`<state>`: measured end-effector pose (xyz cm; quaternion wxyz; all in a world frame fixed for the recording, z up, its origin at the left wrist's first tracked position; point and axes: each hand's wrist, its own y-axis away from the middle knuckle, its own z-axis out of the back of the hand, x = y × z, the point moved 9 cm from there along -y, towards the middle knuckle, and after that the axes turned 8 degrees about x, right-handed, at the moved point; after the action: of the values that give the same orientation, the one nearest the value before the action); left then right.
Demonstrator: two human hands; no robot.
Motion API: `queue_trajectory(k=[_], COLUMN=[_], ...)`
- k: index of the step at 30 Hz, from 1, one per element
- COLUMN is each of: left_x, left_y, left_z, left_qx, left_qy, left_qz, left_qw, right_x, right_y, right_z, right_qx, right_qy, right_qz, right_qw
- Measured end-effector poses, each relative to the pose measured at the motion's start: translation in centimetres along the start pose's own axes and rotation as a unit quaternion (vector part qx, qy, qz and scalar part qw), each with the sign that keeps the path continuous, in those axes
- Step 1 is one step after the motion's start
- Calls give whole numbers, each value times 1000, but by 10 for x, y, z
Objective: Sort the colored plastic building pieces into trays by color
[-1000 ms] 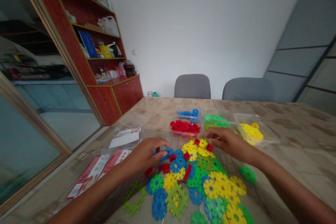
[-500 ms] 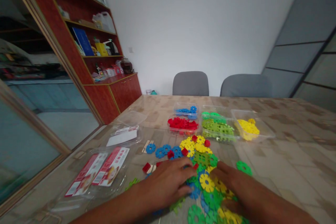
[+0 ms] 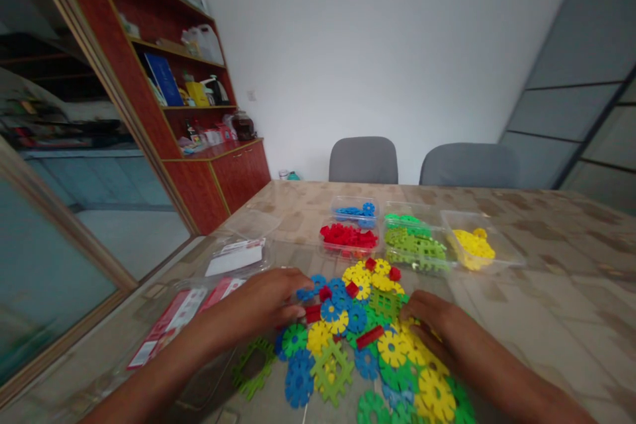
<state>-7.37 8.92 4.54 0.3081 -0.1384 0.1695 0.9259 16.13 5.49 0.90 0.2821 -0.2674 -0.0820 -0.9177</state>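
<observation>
A loose pile of plastic building pieces lies on the table before me. It holds blue flower discs (image 3: pixel 299 377), yellow flower discs (image 3: pixel 392 348), green flower discs (image 3: pixel 372 407), lattice squares (image 3: pixel 332 371) and red pieces (image 3: pixel 370 336). My left hand (image 3: pixel 275 295) is at the pile's left edge, thumb and fingers apart, beside blue discs and a red piece (image 3: pixel 313 313). On the right edge my right hand (image 3: pixel 432 318) rests with bent fingers against yellow and green discs. Its fingertips are partly hidden, and no held piece shows clearly.
Clear plastic boxes behind the pile hold blue discs (image 3: pixel 355 212), red pieces (image 3: pixel 348 236), green pieces (image 3: pixel 415 245) and yellow pieces (image 3: pixel 472 245). Clear packaging with printed cards (image 3: pixel 169 324) lies to the left. Two grey chairs (image 3: pixel 362 159) stand beyond the table.
My left hand has moved left from the pile's middle to its left edge, uncovering discs, red pieces and a lattice square. The lone green disc on the right is no longer visible there.
</observation>
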Motion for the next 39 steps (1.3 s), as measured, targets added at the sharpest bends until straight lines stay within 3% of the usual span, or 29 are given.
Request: queue_trajectory(k=[5, 9, 14, 19, 24, 29, 31, 34, 39], left_x=[6, 6, 19, 36, 21, 16, 11, -5, -39], left_y=[13, 29, 51, 59, 66, 72, 69, 57, 15], left_z=[-4, -24, -49, -64, -55, -50, -49, -45, -49], left_qx=[51, 102, 82, 51, 72, 78, 67, 49, 73], left_qy=[-21, -37, -21, 21, 75, 96, 99, 115, 106], left_qz=[60, 41, 22, 44, 49, 47, 19, -29, -63], left_qw=[997, 993, 996, 997, 993, 991, 993, 992, 990], right_x=[-10, -6, -4, -1, -2, -28, -41, -47, -40], right_y=[-2, -9, -20, -23, -21, -2, 5, 6, 0], right_z=[0, 0, -13, -18, 1, 58, 74, 77, 63], right_qx=[-10, -22, -20, -29, -54, -172, -189, -164, -109], right_qy=[30, 38, 83, 111, 86, 62, 54, 27, 0], right_qz=[-3, 14, 2, 0, 1, -33, -55, -56, -32], right_qw=[1000, 999, 996, 993, 995, 983, 979, 984, 994])
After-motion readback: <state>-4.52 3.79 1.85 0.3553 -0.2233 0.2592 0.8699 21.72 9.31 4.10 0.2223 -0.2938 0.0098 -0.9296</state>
